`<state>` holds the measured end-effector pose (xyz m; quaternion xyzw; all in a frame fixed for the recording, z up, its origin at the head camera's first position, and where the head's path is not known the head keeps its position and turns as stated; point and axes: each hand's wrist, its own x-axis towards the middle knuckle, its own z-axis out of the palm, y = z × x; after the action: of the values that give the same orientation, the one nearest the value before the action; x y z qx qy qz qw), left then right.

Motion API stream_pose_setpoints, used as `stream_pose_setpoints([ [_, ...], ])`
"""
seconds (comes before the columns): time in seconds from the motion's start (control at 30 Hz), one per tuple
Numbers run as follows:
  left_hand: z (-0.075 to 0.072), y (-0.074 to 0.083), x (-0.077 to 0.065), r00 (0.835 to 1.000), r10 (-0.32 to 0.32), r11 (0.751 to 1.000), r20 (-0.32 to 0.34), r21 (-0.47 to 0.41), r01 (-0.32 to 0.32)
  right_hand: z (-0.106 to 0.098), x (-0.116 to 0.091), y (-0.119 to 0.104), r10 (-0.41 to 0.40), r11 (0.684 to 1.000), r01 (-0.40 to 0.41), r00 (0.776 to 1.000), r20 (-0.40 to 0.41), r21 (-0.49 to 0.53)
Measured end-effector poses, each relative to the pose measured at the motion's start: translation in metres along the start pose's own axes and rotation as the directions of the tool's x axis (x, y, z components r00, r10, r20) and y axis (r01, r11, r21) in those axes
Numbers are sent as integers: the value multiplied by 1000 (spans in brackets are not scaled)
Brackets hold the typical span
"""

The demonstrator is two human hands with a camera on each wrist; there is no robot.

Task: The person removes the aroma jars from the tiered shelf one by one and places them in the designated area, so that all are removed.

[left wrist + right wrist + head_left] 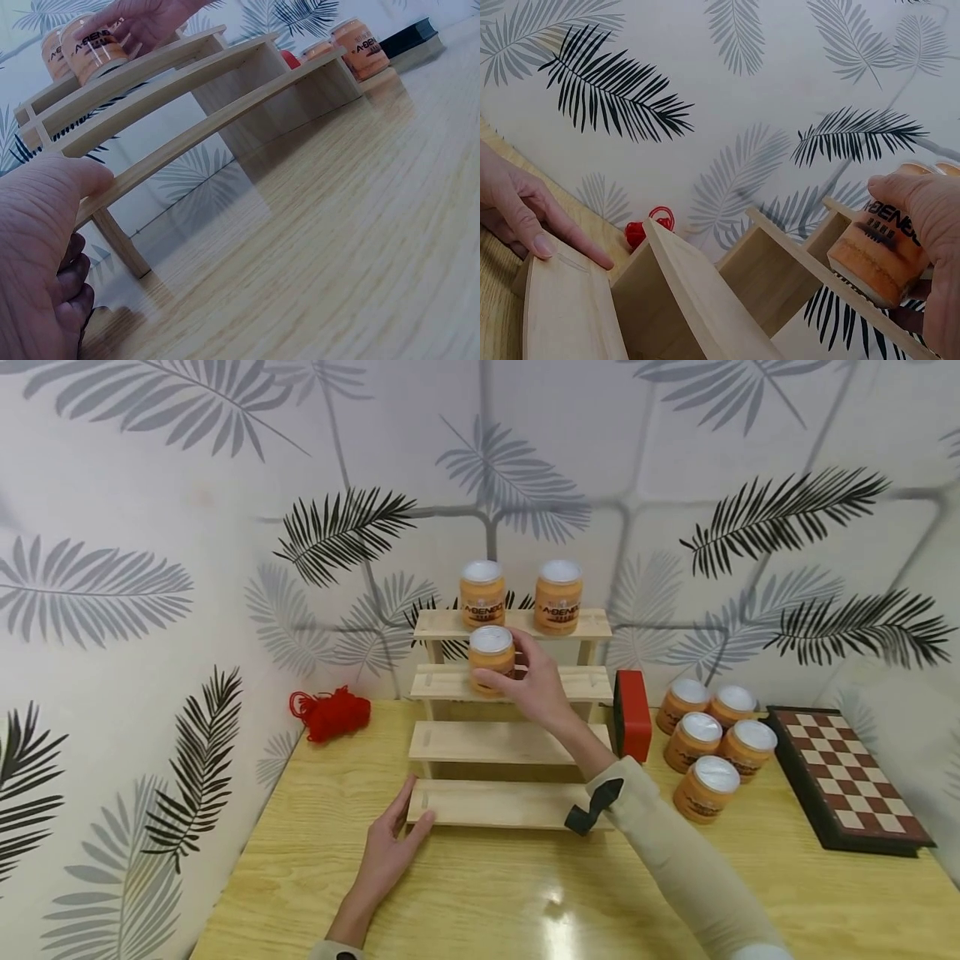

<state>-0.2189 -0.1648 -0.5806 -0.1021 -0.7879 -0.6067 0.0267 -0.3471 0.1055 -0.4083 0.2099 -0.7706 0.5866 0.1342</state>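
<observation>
My right hand (537, 683) clamps jar (489, 662) at second-highest step (588, 682).
Left hand (389, 850) grips shelf (502, 803), near left corner, presumably steadying.

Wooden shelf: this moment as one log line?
right grip: holding orange jar at second-highest tier | left grip: holding wooden shelf at lower left | top tier: two jars | right of shelf: five jars

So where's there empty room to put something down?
The bottom shelf is bare right of the left grip; so is the table before it, up to the right sleeve. It's crowded farther right: five orange jars sit between the red box and the checkered board.
</observation>
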Motion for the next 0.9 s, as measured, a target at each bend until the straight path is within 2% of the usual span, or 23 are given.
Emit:
stream_pose_setpoints([
  [0.4,1,1,0,1000,-5,1000,2,-18,5,-21,-9,-7,31,1000,-31,999,-20,0],
  [0.67,0,0,0,1000,-7,1000,-1,-23,7,-38,-17,-7,-18,1000,17,999,-49,-22],
  [0.9,0,0,0,1000,5,1000,-3,-25,-5,-59,-28,-9,-2,1000,-1,997,-78,-31],
])
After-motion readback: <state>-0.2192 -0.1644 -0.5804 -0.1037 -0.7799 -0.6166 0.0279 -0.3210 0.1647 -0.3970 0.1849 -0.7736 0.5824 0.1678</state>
